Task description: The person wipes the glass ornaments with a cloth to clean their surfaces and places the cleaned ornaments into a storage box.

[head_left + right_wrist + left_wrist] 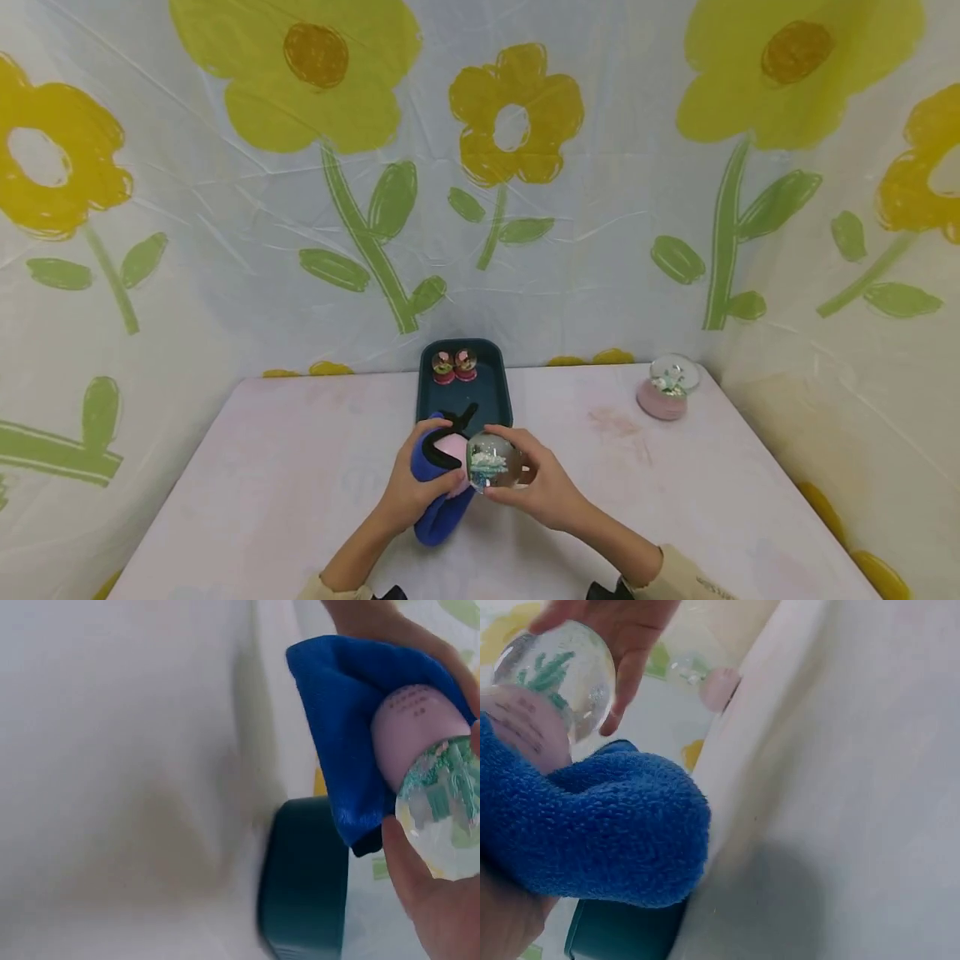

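Observation:
Both hands hold a snow globe [491,460] over the front middle of the table, tipped on its side with its glass dome toward the right. My left hand [402,492] grips a blue towelling cloth [438,525] with black trim, wrapped against the globe's pink base [453,447]. Fingers and thumb of my right hand [551,492] pinch the clear dome from opposite sides. Green and white figures show inside the glass. In the right wrist view, dark lettering marks the pink base [416,727], and the cloth [326,712] lies behind it.
Behind the hands, a dark teal tray [491,408] carries two small snow globes [466,364] with red bases. Another snow globe [663,400] with a pink base stands at the table's back right. Flower-printed sheeting [615,208] encloses the table at the back and sides.

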The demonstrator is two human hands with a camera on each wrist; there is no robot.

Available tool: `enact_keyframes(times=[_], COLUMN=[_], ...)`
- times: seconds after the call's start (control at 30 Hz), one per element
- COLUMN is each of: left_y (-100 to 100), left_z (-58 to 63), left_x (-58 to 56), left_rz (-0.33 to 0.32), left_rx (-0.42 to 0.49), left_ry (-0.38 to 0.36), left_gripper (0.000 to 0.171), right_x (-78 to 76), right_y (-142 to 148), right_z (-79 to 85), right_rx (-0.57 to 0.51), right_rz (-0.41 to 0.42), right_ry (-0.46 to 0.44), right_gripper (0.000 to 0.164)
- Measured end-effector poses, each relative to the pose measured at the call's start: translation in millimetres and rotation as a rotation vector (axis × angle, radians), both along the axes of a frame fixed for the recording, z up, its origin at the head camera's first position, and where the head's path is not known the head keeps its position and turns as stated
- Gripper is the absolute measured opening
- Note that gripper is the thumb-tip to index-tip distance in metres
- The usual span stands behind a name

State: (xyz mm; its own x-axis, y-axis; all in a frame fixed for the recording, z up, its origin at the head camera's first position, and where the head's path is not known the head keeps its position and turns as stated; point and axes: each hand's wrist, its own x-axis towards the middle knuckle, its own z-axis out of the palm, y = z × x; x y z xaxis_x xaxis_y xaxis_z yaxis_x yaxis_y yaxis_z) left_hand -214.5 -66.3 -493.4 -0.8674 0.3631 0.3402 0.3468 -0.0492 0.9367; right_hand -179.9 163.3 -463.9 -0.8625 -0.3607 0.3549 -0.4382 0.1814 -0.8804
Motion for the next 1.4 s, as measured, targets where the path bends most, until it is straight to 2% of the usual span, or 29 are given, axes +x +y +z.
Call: enact_keyframes(times=[0.07, 0.17, 0.23, 0.3, 0.33, 0.4, 0.53, 0.6, 0.7, 0.77, 0.83, 0.9, 0.97, 1.03, 1.17, 1.33, 1.4], left_y=[0.3, 0.6, 0.7, 0.8, 0.9, 0.7, -1.3, -3.1, -5.8, -7.5, -8.9, -10.3, -12.0, -13.8, -18.0, -21.7, -21.7], left_z=[-0.2, -1.1, -1.6, -1.4, -1.3, -0.5, 1.6, 2.8, 1.9, 0.8, -0.6, -0.8, -0.3, -0.7, -0.1, 1.9, 2.9], left_x=[-0.9, -1.4, -0.8, 0.3, 0.7, 1.9, 3.0, 2.8, -0.5, -3.2, -6.1, -7.8, -9.1, -9.9, -10.1, -10.7, -10.7], left_rz=[-0.017, -0.082, -0.108, -0.118, -0.117, -0.109, -0.071, -0.049, -0.035, -0.025, -0.014, -0.005, -0.006, -0.021, -0.082, -0.187, -0.227], left_rx=[0.024, 0.103, 0.14, 0.156, 0.157, 0.142, 0.06, -0.001, -0.098, -0.159, -0.198, -0.208, -0.197, -0.17, -0.097, -0.005, 0.014], left_ry=[-0.032, -0.125, -0.176, -0.21, -0.219, -0.218, -0.142, -0.058, 0.122, 0.237, 0.327, 0.37, 0.383, 0.358, 0.259, 0.146, 0.118], left_gripper=[0.06, 0.06, 0.061, 0.063, 0.064, 0.067, 0.07, 0.071, 0.076, 0.081, 0.084, 0.083, 0.081, 0.076, 0.066, 0.056, 0.054], right_x=[2.2, 5.1, 5.7, 5.0, 4.5, 3.0, -0.4, -2.6, -5.6, -6.4, -6.2, -5.1, -3.5, -1.2, 3.7, 4.8, 3.2], right_y=[-1.4, -1.7, -1.1, -0.5, -0.3, 0.1, 2.1, 3.7, 5.9, 5.9, 4.4, 1.6, -1.6, -4.8, -9.0, -5.3, -1.7], right_z=[0.5, 2.2, 3.2, 4.1, 4.5, 4.9, 6.4, 7.9, 11.3, 14.7, 17.7, 19.5, 19.4, 17.9, 14.3, 12.7, 12.2], right_rx=[0.066, 0.212, 0.3, 0.317, 0.311, 0.253, 0.12, 0.022, -0.14, -0.237, -0.278, -0.282, -0.237, -0.151, 0.087, 0.363, 0.442], right_rz=[-0.01, -0.028, -0.045, -0.043, -0.039, -0.022, -0.004, 0.017, 0.046, 0.066, 0.069, 0.061, 0.038, 0.014, -0.009, 0.043, 0.064], right_ry=[0.125, 0.366, 0.492, 0.523, 0.508, 0.427, 0.132, -0.082, -0.411, -0.581, -0.671, -0.682, -0.615, -0.481, -0.087, 0.419, 0.572], right_gripper=[0.072, 0.072, 0.073, 0.074, 0.075, 0.076, 0.076, 0.074, 0.071, 0.068, 0.067, 0.067, 0.067, 0.068, 0.072, 0.075, 0.075])
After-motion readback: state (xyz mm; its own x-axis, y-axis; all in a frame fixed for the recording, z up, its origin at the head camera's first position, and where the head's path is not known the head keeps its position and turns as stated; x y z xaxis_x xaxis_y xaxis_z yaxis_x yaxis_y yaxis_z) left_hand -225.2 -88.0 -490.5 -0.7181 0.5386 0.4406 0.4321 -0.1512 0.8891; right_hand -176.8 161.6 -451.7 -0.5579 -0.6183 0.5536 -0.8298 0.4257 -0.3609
